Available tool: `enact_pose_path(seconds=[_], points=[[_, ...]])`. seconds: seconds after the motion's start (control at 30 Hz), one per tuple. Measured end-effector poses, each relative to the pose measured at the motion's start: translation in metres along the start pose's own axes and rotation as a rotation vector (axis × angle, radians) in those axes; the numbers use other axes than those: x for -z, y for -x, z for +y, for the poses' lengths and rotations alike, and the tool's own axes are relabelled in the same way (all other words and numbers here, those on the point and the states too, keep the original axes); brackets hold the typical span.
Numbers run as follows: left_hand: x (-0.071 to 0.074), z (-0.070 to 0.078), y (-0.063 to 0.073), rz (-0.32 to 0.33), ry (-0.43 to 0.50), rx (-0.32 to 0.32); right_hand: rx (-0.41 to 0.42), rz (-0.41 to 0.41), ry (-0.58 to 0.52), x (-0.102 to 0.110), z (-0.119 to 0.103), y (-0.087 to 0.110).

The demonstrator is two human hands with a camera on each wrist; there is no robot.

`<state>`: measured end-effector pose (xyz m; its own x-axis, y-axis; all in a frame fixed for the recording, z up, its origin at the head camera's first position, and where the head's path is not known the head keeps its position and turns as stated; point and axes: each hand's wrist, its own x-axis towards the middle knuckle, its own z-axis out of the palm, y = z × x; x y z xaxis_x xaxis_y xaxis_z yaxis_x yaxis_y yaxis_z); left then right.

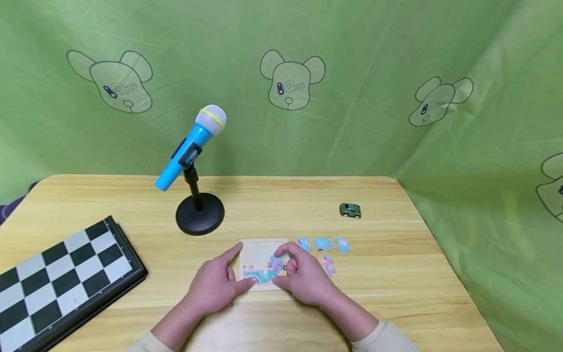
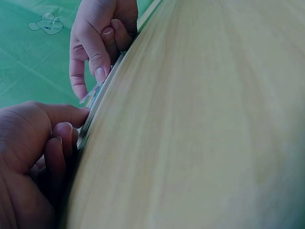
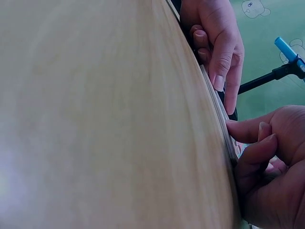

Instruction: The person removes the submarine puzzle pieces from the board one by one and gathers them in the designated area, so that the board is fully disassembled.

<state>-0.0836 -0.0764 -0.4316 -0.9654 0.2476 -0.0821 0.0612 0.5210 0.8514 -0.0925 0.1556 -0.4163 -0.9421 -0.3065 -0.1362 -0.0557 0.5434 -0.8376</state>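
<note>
A square wooden puzzle tray (image 1: 256,249) lies on the table between both hands, its lower part filled with teal and blue pieces. My left hand (image 1: 218,282) holds the tray at its left side, index fingertip at the upper left corner and thumb over the lower edge. Over the tray's right part, my right hand (image 1: 308,274) holds a pink and blue puzzle piece (image 1: 275,262) between index finger and thumb. Both wrist views show the left hand (image 2: 28,143) and the right hand (image 3: 271,162) low at the tray's edge, with the other fingers curled in.
Several loose puzzle pieces (image 1: 323,244) lie right of the tray. A small green toy car (image 1: 350,210) stands behind them. A blue toy microphone (image 1: 184,151) on a black stand (image 1: 200,215) rises at back left. A checkered board (image 1: 66,278) lies at left on the wooden table (image 1: 396,293).
</note>
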Motion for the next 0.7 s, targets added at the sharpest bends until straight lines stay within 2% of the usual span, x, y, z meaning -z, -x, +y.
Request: enact_pose_path(seconds=[0.1, 0.43, 0.7], points=[[0.0005, 0.0002, 0.0003, 0.003, 0.004, -0.003, 0.007, 0.0, -0.002, 0.0003, -0.0004, 0.0001], [-0.0009, -0.0012, -0.0003, -0.012, -0.012, 0.001, -0.058, 0.025, -0.029, 0.0018, -0.0015, 0.0023], [-0.0009, -0.0016, -0.0005, -0.016, -0.013, 0.004, -0.058, 0.027, -0.038, 0.0014, 0.0006, 0.0023]])
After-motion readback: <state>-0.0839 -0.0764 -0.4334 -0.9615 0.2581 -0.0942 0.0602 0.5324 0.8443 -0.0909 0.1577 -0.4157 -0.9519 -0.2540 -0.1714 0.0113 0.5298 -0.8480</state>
